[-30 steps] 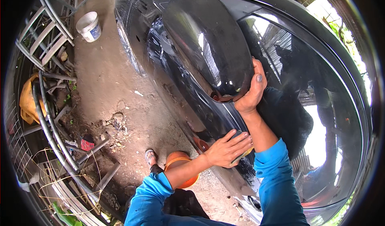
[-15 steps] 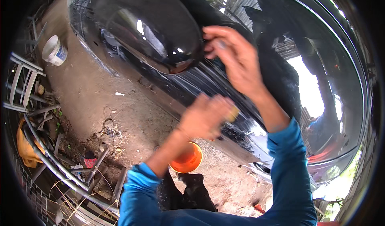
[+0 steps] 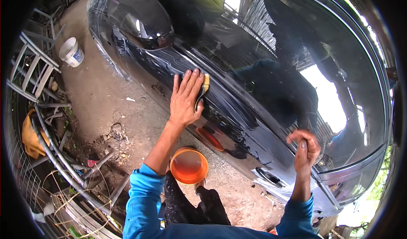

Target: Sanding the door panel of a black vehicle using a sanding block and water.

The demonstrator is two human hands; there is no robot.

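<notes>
My left hand point(image 3: 184, 97) lies with fingers stretched over a yellow and black sponge point(image 3: 206, 84), pressing it against the side of a black car point(image 3: 237, 116). Whitish wet streaks run along the door panel around it. My right hand point(image 3: 304, 148) is near the rear part of the side window, loosely bent with thumb and fingers apart. Nothing shows in it. Below my left hand, on the ground by my legs, stands an orange bucket point(image 3: 189, 166) with liquid inside.
The car's side mirror point(image 3: 142, 20) juts out ahead. A door handle point(image 3: 269, 177) sits low on the right. A white bucket point(image 3: 72, 52) stands on the dirt ground at far left. Metal chair frames point(image 3: 36, 67) and a yellow-orange object point(image 3: 34, 137) line the left side.
My left hand has moved forward and up along the door with the sponge. My right hand has left the side mirror and come back toward the rear window. The view has shifted rearward.
</notes>
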